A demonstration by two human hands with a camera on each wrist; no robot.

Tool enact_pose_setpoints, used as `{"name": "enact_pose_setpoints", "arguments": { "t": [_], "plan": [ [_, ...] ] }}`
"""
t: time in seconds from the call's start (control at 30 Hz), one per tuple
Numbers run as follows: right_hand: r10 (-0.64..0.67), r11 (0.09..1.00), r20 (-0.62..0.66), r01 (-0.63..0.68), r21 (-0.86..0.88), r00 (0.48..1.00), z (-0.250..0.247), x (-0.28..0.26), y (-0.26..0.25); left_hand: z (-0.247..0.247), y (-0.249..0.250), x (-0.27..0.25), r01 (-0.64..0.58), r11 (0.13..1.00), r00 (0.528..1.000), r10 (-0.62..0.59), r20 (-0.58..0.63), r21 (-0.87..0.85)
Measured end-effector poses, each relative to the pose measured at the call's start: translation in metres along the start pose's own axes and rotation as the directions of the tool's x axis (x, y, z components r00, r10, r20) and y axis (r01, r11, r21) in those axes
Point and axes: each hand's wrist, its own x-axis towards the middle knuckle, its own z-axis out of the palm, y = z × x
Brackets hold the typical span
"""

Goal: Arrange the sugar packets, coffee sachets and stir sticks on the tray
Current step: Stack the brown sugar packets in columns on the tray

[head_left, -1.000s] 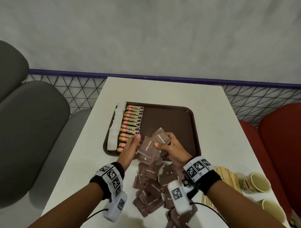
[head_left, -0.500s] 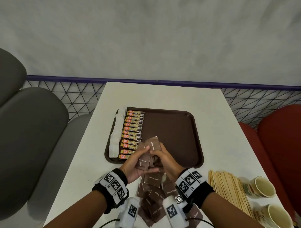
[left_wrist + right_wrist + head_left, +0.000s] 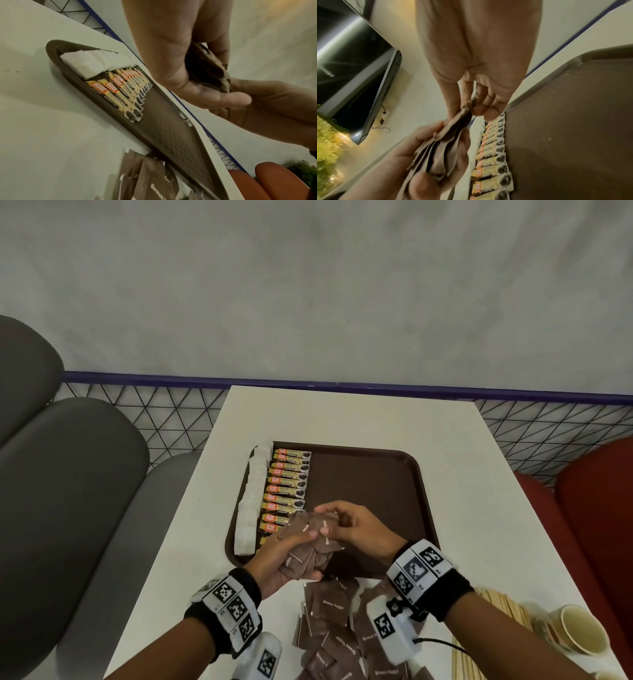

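A brown tray (image 3: pixel 394 474) lies on the white table, with a row of white sugar packets (image 3: pixel 251 498) along its left rim and a row of coffee sachets (image 3: pixel 286 491) beside them. Over the tray's near left corner my left hand (image 3: pixel 291 553) holds a fanned stack of brown sugar packets (image 3: pixel 301 556), seen edge-on in the right wrist view (image 3: pixel 436 152). My right hand (image 3: pixel 337 525) pinches the top packet (image 3: pixel 325 534) of that stack. More brown sugar packets (image 3: pixel 335 631) lie loose on the table below the tray. Wooden stir sticks (image 3: pixel 503 607) lie at the right.
Two paper cups (image 3: pixel 579 628) stand at the table's near right corner. A grey seat (image 3: pixel 68 491) is left of the table, a red seat (image 3: pixel 596 508) right. A wire-mesh railing (image 3: pixel 171 412) runs behind the table's far edge.
Both hands have lifted slightly and drawn the packets together into one stack in the left palm. The right hand has shifted right and now pinches the top packet.
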Motion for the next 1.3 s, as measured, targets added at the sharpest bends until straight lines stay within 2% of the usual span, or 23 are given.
{"name": "enact_pose_setpoints", "arguments": {
  "t": [0.17, 0.27, 0.43, 0.57, 0.87, 1.1, 1.3],
  "plan": [
    [0.071, 0.991, -0.004, -0.071, -0.116, 0.997, -0.019, 0.027, -0.003, -0.009, 0.005, 0.009, -0.018, 1.000, 0.998, 0.018, -0.061, 0.002],
    [0.107, 0.985, -0.142, -0.124, -0.120, 0.984, -0.035, 0.048, -0.001, -0.018, 0.012, 0.017, -0.055, 0.997, 0.994, 0.050, -0.094, -0.046],
    [0.103, 0.979, -0.447, -0.169, -0.110, 0.888, -0.070, 0.100, 0.007, -0.040, 0.034, 0.024, -0.112, 0.989, 0.981, 0.094, -0.167, -0.099],
    [0.180, 0.966, -0.577, -0.255, -0.051, 0.797, -0.087, 0.144, 0.019, -0.060, 0.047, 0.027, -0.148, 0.984, 0.970, 0.124, -0.211, -0.102],
    [0.225, 0.954, -0.668, -0.301, 0.002, 0.709, -0.088, 0.206, 0.040, -0.096, 0.054, 0.029, -0.145, 0.983, 0.979, 0.126, -0.158, -0.111],
    [0.206, 0.923, -0.718, -0.376, -0.085, 0.665, -0.082, 0.219, 0.055, -0.103, 0.057, 0.030, -0.099, 0.972, 0.987, 0.069, -0.143, -0.213],
    [0.139, 0.923, -0.771, -0.364, -0.127, 0.621, -0.082, 0.226, 0.070, -0.103, 0.056, 0.033, -0.082, 0.954, 0.992, 0.051, -0.114, -0.287]
  ]
}}
